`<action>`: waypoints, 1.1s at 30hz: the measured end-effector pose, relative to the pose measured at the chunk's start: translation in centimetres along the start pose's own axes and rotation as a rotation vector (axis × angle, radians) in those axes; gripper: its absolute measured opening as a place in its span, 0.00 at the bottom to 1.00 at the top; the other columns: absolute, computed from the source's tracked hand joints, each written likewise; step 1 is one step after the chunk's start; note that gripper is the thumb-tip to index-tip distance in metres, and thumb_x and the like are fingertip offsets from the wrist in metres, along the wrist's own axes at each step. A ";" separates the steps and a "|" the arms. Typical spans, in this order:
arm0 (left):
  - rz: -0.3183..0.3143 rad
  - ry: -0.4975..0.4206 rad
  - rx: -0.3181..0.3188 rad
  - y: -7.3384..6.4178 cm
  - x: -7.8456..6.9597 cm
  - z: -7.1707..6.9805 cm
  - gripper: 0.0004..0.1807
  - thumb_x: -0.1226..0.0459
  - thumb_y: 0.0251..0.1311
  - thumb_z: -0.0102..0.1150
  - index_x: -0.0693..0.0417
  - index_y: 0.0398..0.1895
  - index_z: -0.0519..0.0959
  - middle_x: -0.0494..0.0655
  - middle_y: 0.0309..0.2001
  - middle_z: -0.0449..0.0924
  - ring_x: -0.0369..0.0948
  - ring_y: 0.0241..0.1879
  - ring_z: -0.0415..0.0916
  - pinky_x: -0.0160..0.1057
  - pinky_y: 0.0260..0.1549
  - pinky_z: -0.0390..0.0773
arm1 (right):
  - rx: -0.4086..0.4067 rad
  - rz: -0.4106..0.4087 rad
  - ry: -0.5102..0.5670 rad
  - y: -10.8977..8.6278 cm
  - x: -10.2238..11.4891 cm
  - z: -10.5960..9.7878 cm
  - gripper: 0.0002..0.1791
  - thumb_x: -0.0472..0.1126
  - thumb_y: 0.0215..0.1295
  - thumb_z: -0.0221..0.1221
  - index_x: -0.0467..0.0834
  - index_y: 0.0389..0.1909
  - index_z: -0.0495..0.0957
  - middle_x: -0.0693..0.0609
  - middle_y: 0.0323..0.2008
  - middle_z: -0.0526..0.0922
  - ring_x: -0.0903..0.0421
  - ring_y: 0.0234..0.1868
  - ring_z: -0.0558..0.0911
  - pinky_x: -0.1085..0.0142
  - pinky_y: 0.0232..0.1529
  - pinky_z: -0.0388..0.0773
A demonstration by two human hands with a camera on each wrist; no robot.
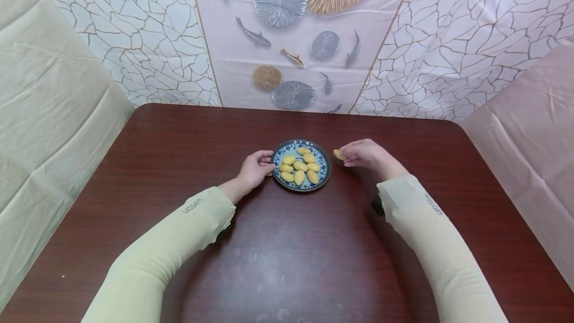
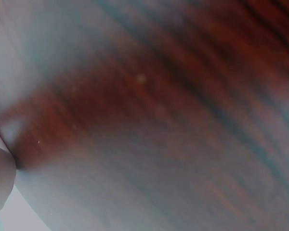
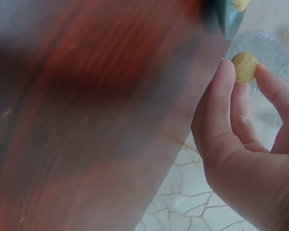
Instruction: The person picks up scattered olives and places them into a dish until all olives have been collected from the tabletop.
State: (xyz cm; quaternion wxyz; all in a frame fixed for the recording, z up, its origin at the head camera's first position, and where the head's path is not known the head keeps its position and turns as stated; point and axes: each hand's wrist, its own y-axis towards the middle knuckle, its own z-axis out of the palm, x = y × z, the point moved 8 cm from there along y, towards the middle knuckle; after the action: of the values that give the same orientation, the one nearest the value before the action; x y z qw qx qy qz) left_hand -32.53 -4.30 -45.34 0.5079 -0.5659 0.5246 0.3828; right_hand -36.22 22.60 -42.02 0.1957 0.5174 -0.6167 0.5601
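A blue-and-white patterned plate [image 1: 280, 151] with a dark rim stands on the table, bearing several small yellow oval pieces [image 1: 300, 166]. The left hand [image 1: 254, 168] holds the plate's left edge, thumb nearer the body and fingers farther along the rim. In the left wrist view only a blurred fingertip [image 2: 1, 178] shows at the left border. Just right of the plate, the right hand [image 1: 365, 153] pinches one yellow oval piece [image 3: 244, 67] between thumb and fingertips. That piece is apart from the plate, and its surface looks slightly rough.
The dark red-brown wooden table [image 1: 269, 263] reaches back to a patterned wall covering [image 1: 287, 54] with fish and round motifs. Pale cloth [image 1: 49, 138] hangs along the left side, with more cloth on the right. Both forearms wear light sleeves.
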 end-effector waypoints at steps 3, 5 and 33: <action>0.001 0.003 0.003 -0.1 -0.1 0.0 0.24 0.76 0.59 0.54 0.65 0.61 0.68 0.62 0.51 0.71 0.49 0.48 0.75 0.37 0.41 0.84 | 0.000 -0.003 -0.006 0.1 0.7 0.5 0.22 0.35 0.64 0.54 0.27 0.57 0.67 0.56 0.25 0.79 0.61 0.29 0.80 0.70 0.37 0.84; 0.000 0.002 0.005 -0.1 -0.1 0.0 0.24 0.76 0.59 0.54 0.65 0.61 0.68 0.62 0.51 0.71 0.50 0.48 0.75 0.37 0.41 0.84 | 0.004 -0.008 -0.002 0.2 1.1 0.9 0.23 0.35 0.64 0.54 0.27 0.57 0.67 0.57 0.25 0.79 0.61 0.28 0.79 0.69 0.39 0.84; -0.001 -0.011 0.010 -0.1 -0.1 0.0 0.24 0.76 0.59 0.53 0.66 0.61 0.68 0.60 0.49 0.71 0.50 0.47 0.76 0.36 0.40 0.84 | 0.061 -0.045 0.098 1.8 4.3 6.0 0.22 0.32 0.64 0.53 0.26 0.56 0.67 0.55 0.18 0.77 0.62 0.22 0.79 0.71 0.32 0.83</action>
State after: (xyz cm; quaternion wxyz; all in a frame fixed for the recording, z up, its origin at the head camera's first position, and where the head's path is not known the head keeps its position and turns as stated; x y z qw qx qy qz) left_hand -32.47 -4.28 -45.21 0.5137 -0.5615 0.5235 0.3830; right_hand -37.37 15.12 -41.14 0.2221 0.5088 -0.5773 0.5987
